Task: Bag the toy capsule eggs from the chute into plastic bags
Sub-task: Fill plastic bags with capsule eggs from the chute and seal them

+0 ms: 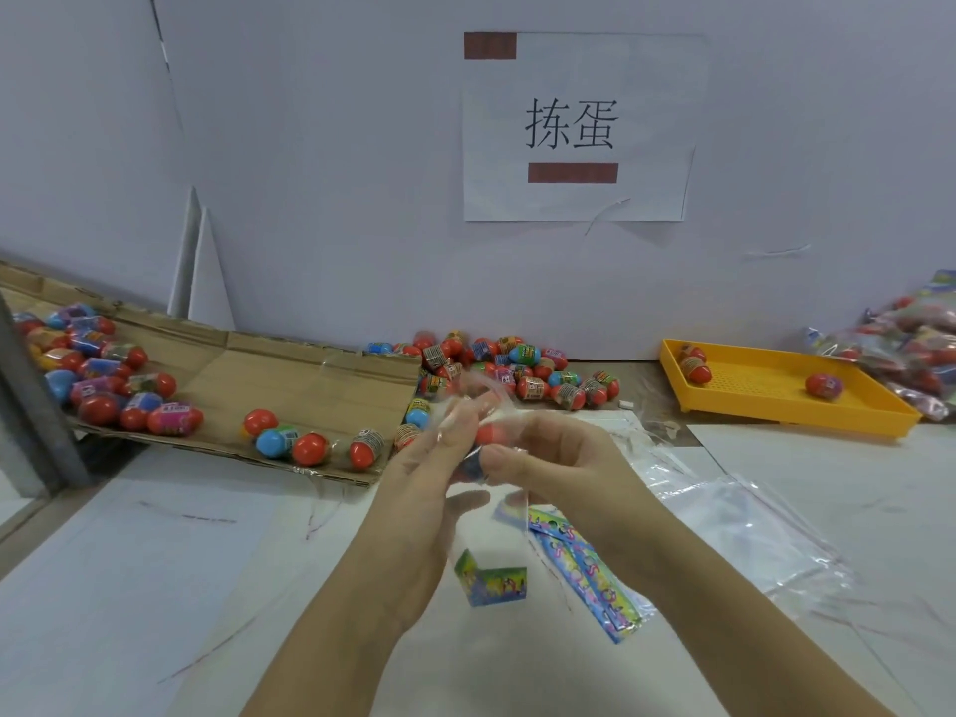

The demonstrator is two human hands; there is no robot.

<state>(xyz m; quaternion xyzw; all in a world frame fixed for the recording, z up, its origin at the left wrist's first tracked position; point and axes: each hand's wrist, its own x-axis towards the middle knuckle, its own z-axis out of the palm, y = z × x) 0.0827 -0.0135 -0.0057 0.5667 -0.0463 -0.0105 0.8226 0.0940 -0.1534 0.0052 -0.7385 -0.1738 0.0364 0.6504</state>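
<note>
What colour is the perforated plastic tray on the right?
Yellow-orange plastic tray, clearest in the head view.

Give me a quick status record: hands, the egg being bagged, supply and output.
left hand: on the clear bag, grip blurred
right hand: pinches the clear bag
red egg: between the hands, apparently in the bag
chute: cardboard, eggs lying on it
egg pile: past the chute's end
yellow tray: three eggs in it
spare bags: flat stack right of the hands
printed cards: below the hands
filled bags: heap at far right
</note>
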